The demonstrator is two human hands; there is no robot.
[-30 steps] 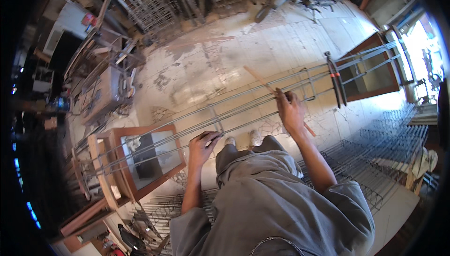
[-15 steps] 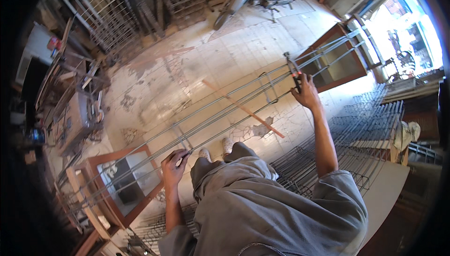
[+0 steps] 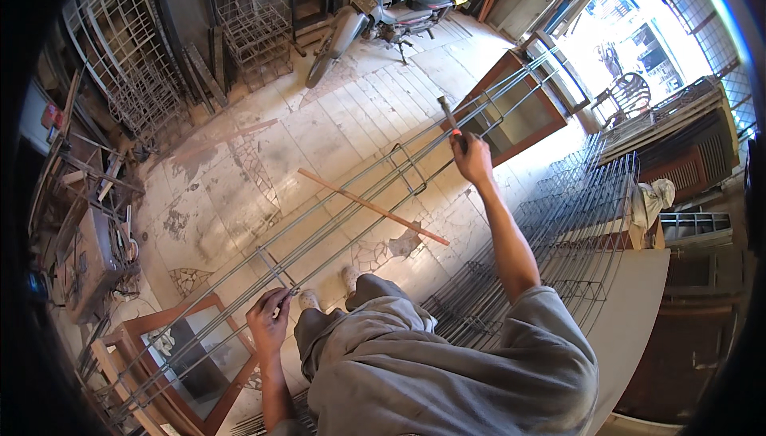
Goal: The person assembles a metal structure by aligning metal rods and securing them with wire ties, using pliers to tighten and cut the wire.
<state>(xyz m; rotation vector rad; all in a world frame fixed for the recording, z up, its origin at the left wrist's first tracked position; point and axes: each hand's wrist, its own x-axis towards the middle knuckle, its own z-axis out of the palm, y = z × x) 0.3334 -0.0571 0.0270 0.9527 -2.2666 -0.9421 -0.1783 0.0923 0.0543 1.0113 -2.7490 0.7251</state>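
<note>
A long cage of thin steel rebar [image 3: 351, 214] runs slantwise across in front of me, with square stirrups [image 3: 408, 168] around its rods. My left hand [image 3: 269, 318] is closed at the near rod, fingertips pinched by the corner of another stirrup [image 3: 274, 264]. Whether a small piece of wire is also between those fingers is too small to tell. My right hand [image 3: 474, 158] grips a hand tool [image 3: 448, 112] with a dark metal head and an orange-and-black handle. It is raised by the cage's near rod, the tool's head pointing away over the rods.
Wood-framed glass panels [image 3: 231, 380] [image 3: 550, 121] stand under both cage ends. A wooden strip [image 3: 375, 209] lies beneath the rods. Stacked steel cages [image 3: 550, 228] fill the right side beside a pale board [image 3: 638, 308]. A motorcycle [image 3: 383, 17] and wire racks [image 3: 132, 45] stand at the back.
The whole view has shifted, so the scene sits further left. My right hand has lifted and turned with the tool, off the rods. My left hand stays by the same stirrup.
</note>
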